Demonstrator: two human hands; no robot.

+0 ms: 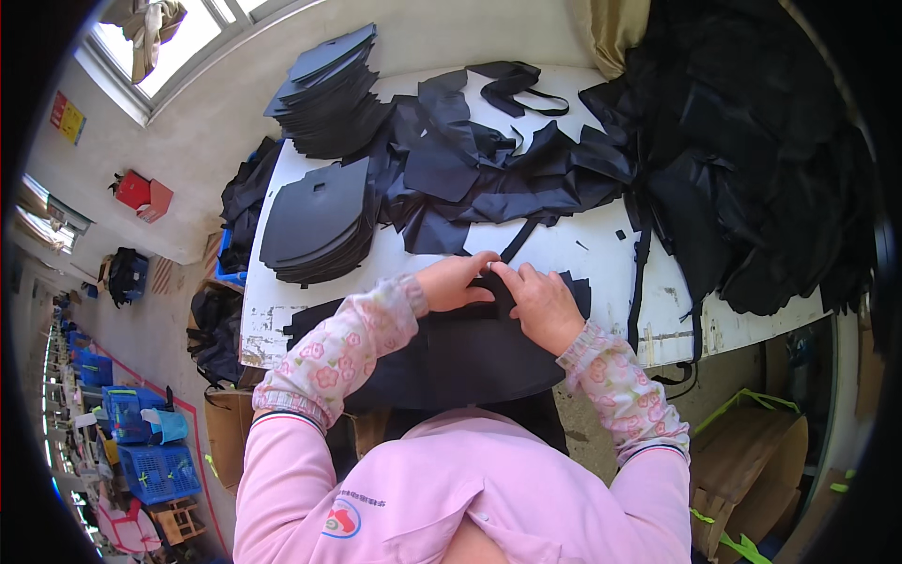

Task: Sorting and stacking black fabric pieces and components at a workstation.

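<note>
My left hand [458, 283] and my right hand [543, 303] meet above a black sheet-like panel [442, 352] at the table's front edge. Thumbs and forefingers are pinched together, fingertips almost touching. What lies between them is too small to make out. The other fingers of my right hand curl down toward the panel. Wide and curved along its near side, the panel hangs over the table edge toward my lap. Just beyond my fingertips a narrow black strap [520, 241] runs away toward a heap of loose black fabric pieces [507, 169].
Two stacks of dark cut panels, a nearer one [315, 221] and a farther one [329, 94], stand on the left of the white table [587, 240]. A large black fabric pile [752, 160] covers the right side. Cardboard boxes [752, 461] sit below right; blue crates [160, 473] lie far left.
</note>
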